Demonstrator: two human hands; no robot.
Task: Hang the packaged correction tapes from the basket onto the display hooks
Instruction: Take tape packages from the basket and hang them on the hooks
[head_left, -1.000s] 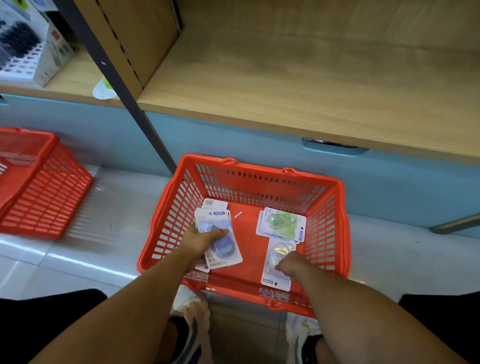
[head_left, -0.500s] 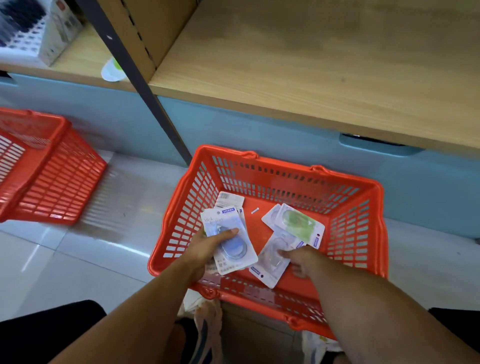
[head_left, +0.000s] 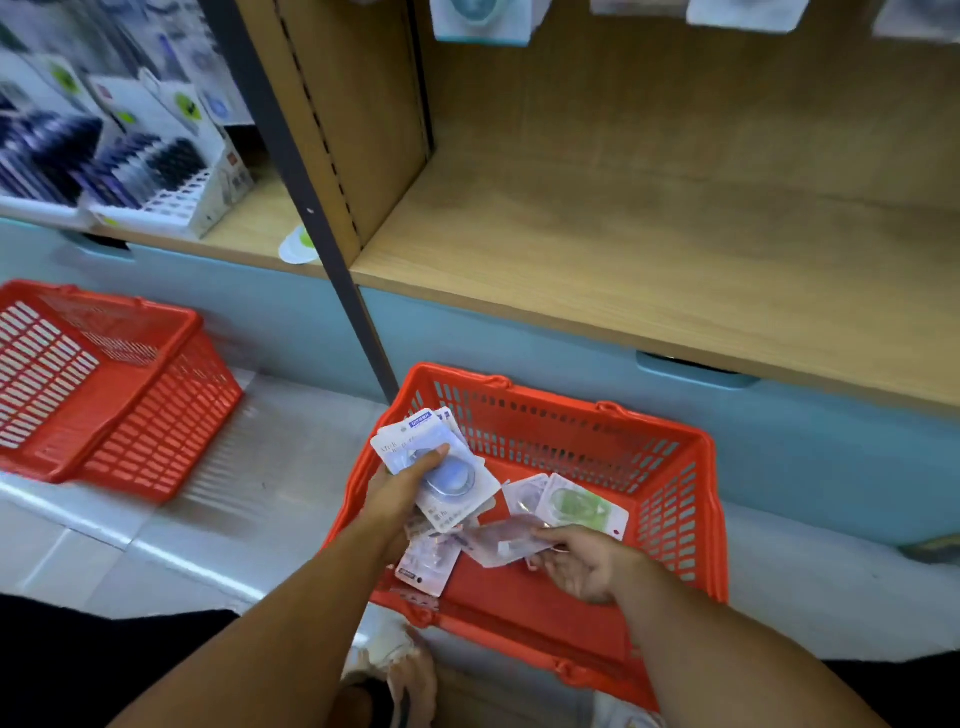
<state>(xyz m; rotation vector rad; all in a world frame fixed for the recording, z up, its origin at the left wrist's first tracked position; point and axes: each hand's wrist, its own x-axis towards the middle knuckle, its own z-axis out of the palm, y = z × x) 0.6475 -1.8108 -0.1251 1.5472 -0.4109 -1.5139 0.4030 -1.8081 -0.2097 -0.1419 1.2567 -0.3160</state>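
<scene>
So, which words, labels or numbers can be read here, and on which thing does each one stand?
None can be read for certain.
Blue-and-white pack gripped by the left hand: blue label with white characters and pale lettering, all blurred.
Clear pack pinched by the right hand: no legible print.
Green pack in the orange basket: too small.
Display boxes on the left shelf: blurred.
</scene>
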